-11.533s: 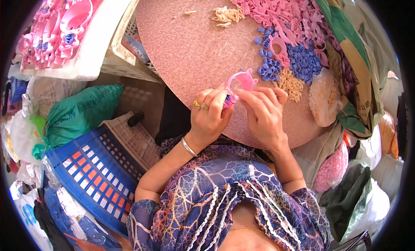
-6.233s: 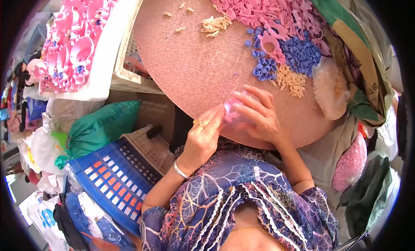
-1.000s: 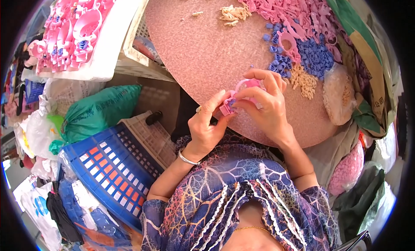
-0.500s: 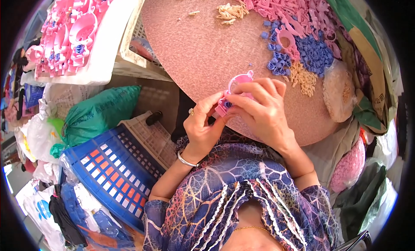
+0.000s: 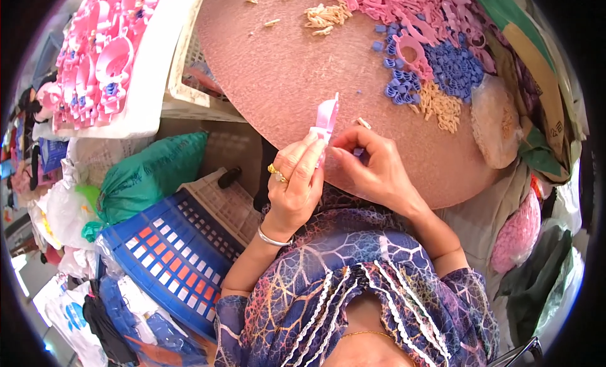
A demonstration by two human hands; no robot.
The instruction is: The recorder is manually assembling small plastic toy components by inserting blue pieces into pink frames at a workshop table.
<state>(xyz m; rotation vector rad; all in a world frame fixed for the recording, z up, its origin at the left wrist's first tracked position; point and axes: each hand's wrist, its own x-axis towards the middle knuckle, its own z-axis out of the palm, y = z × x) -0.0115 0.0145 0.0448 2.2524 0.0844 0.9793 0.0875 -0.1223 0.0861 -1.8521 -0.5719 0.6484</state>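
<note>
My left hand [image 5: 294, 177] is closed around a pink plastic part [image 5: 326, 116], which is tipped on edge and points away from me over the table's near edge. Just right of it, my right hand [image 5: 379, 168] is closed with thumb and forefinger bent together. A small blue plastic piece [image 5: 359, 152] shows in the curl of its fingers. A cream-coloured stick-like piece [image 5: 363, 122] appears right above its knuckles; whether it lies on the table or touches the hand, I cannot tell.
The round table [image 5: 284, 70] carries heaps of pink parts [image 5: 391, 10], blue pieces [image 5: 451, 73] and cream pieces [image 5: 439, 105]. A clear bag [image 5: 495, 124] lies at its right. Far left, pink assemblies fill a white-edged tray [image 5: 148, 95]. Below are a green bag [image 5: 151, 171] and a blue basket [image 5: 170, 259].
The pink part has turned from showing its open ring to standing edge-on in my left hand. My right hand has drawn off it, with the blue piece now between its fingers.
</note>
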